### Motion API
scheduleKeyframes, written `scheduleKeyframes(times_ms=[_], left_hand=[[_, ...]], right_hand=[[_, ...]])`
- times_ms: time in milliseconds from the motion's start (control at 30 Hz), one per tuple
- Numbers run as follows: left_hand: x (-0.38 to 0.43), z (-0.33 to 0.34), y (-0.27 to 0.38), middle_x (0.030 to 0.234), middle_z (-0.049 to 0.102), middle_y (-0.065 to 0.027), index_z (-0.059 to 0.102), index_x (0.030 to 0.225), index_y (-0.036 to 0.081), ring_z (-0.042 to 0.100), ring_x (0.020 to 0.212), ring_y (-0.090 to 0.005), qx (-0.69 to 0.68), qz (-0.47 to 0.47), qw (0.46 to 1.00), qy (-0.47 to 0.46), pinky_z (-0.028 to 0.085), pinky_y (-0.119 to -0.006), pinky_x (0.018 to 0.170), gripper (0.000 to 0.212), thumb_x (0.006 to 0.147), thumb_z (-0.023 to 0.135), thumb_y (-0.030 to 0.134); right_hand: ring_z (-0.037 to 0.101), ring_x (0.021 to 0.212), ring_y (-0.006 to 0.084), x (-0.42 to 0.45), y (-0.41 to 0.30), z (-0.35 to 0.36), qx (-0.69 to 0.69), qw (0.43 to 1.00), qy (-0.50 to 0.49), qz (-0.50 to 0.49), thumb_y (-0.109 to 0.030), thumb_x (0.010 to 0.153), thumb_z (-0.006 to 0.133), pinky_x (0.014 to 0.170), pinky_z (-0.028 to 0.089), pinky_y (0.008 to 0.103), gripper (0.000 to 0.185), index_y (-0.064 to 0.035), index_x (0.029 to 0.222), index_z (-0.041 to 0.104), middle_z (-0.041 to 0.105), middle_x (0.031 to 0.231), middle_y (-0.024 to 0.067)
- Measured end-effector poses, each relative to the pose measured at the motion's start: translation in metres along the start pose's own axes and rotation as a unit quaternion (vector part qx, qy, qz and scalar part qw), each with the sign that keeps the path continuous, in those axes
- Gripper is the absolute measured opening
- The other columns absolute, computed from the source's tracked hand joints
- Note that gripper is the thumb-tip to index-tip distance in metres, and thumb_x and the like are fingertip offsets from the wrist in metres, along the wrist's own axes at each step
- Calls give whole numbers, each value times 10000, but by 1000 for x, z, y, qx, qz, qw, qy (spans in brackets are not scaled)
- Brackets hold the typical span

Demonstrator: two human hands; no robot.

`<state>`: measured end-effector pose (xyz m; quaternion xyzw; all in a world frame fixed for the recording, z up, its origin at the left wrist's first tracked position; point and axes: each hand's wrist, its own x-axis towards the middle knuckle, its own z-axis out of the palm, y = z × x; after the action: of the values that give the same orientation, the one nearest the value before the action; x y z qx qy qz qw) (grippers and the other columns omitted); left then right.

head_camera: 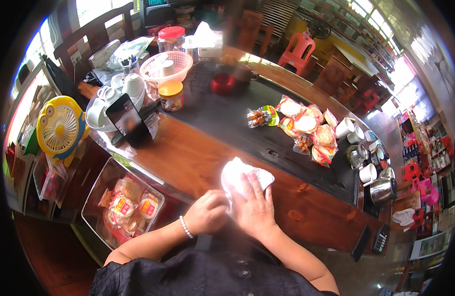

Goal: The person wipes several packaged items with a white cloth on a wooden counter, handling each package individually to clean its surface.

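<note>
A crumpled white cloth or tissue (pixel 246 175) lies at the near edge of the brown wooden table (pixel 190 144). My right hand (pixel 254 207) rests on it, its fingers spread flat over the white material. Just left of it, my left hand (pixel 209 211) has curled fingers at the lower left edge of the cloth; whether they pinch it is not plain. A white bead bracelet (pixel 186 226) circles my left wrist. Beyond the cloth, several packaged round snacks (pixel 306 124) are piled on the dark inset tabletop (pixel 220 111).
At left stand a phone on a stand (pixel 127 120), a bowl of white cups (pixel 98 114), a yellow fan (pixel 59 127) and a bin of packaged snacks (pixel 159 196). A yellow-lidded jar (pixel 170 97) sits beyond. Mugs (pixel 344 127), a kettle (pixel 382 191) and a calculator (pixel 381 238) are at right.
</note>
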<state>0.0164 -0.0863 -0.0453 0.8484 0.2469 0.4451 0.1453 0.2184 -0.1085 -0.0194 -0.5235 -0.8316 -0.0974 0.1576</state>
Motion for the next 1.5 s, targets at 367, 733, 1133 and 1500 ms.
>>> scheduleKeyframes(times_ms=[367, 733, 1133, 1500], left_hand=[[8, 0, 5, 1196, 694, -162, 672, 1092, 14, 685, 1157, -357, -5, -55, 998, 2, 571, -429, 991, 341, 760, 706, -55], [11, 5, 7, 1176, 699, -111, 703, 1235, 72, 673, 1130, -312, 60, -36, 997, -30, 556, -416, 983, 502, 746, 815, 71], [15, 14, 10, 1112, 701, -51, 745, 1126, 124, 671, 1066, -287, 64, -75, 995, -8, 558, -415, 925, 388, 754, 854, 131], [11, 9, 12, 1228, 621, -124, 785, 996, 88, 683, 1022, -281, -87, -206, 973, 56, 574, -402, 884, 157, 850, 825, 46]], right_hand=[[662, 1248, 392, -44, 9, -30, 236, 971, 23, 21, -37, 919, 662, 1015, 537, 456, 273, -23, 1184, 723, 689, 1330, 199], [720, 1078, 252, 10, 25, -16, 477, 835, -7, 272, -236, 1079, 559, 924, 554, 391, 436, 22, 1429, 580, 700, 1245, 216], [499, 1431, 380, -44, 10, -21, 144, 987, -42, 61, -158, 956, 641, 1198, 333, 541, 465, 26, 1383, 627, 581, 1465, 225], [705, 812, 313, -51, 40, -25, 430, 882, 45, 185, -125, 992, 592, 772, 539, 401, 173, -6, 984, 717, 734, 876, 159]])
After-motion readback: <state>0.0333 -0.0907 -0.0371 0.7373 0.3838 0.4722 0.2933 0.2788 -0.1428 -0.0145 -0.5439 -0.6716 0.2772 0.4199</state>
